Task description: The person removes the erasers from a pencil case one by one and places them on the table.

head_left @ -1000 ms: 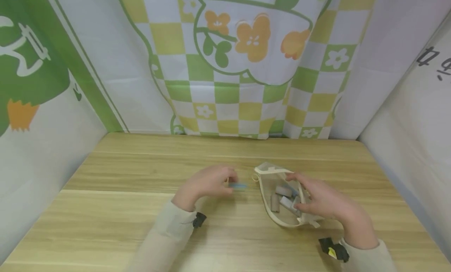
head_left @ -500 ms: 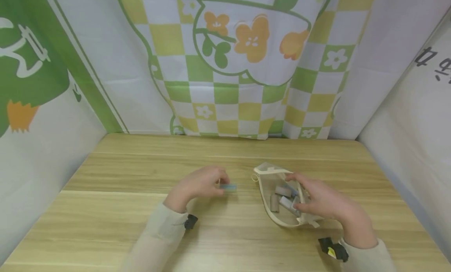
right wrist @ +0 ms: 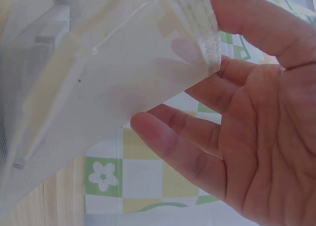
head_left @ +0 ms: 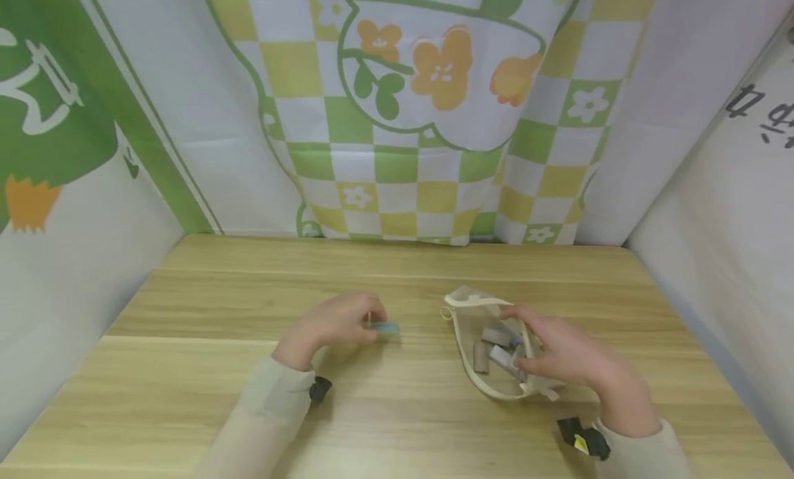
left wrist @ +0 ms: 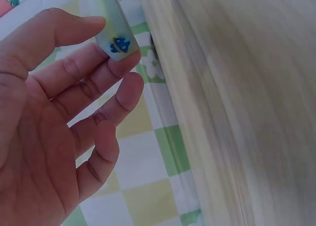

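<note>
In the head view my left hand (head_left: 338, 327) is above the middle of the table, with a small pale green and blue eraser-like block (head_left: 387, 329) between thumb and fingers. A blue print shows on one end of the block (left wrist: 118, 41) in the left wrist view; its other end leaves the frame. To the right lies a see-through zip pouch (head_left: 469, 377) with cream edging, its mouth spread wide. My right hand (head_left: 567, 348) grips the pouch's right edge, thumb on one side and fingers behind the thin material. Several small grey, white and blue blocks (head_left: 496, 336) lie inside.
The wooden table (head_left: 217, 307) runs back to a checked, flowered curtain (head_left: 397, 162). White cloth walls (head_left: 732, 210) with prints border both sides. A ring-shaped zip pull (head_left: 446, 312) hangs at the pouch's left corner.
My left hand has moved left, away from the pouch, carrying the block. My right hand and the pouch stay nearly in place.
</note>
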Available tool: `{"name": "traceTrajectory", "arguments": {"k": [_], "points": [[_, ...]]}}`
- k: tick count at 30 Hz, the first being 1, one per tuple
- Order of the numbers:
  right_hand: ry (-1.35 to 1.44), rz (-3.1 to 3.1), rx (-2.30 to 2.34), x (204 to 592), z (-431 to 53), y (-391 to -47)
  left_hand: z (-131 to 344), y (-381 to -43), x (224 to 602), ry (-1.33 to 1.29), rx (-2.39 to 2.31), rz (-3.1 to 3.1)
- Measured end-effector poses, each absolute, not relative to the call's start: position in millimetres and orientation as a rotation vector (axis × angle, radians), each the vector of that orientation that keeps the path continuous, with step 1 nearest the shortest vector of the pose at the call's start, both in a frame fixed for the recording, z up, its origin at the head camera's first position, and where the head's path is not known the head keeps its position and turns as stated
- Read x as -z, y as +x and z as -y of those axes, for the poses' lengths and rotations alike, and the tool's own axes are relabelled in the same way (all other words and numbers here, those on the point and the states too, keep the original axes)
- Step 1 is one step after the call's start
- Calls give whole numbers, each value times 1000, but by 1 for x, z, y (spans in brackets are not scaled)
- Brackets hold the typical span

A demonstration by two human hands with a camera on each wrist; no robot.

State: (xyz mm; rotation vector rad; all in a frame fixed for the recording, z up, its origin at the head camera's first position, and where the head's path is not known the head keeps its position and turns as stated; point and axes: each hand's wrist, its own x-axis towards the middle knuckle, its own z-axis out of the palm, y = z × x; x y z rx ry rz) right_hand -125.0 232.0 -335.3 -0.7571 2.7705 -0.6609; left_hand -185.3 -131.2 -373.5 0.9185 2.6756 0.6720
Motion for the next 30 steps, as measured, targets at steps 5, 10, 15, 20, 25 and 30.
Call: {"name": "traceTrajectory", "arguments": {"k": [5, 10, 15, 20, 25, 30], "points": [[-760, -2763, 661, 335, -232, -124, 137, -190, 375, 900, -682, -2671], [-773, -2764, 641, 334, -231, -123, 141, -190, 375, 891, -679, -2668], [-765, -2766, 650, 335, -231, -123, 143, -189, 376, 883, -662, -2675], [-780, -2768, 653, 336, -231, -124, 146, -190, 378, 868, -656, -2681], [-803, -2764, 653, 335, -230, -125, 148, -191, 380, 865, -640, -2672], [-792, -2761, 644, 335, -231, -126, 149, -191, 381, 848, -614, -2673]]}}
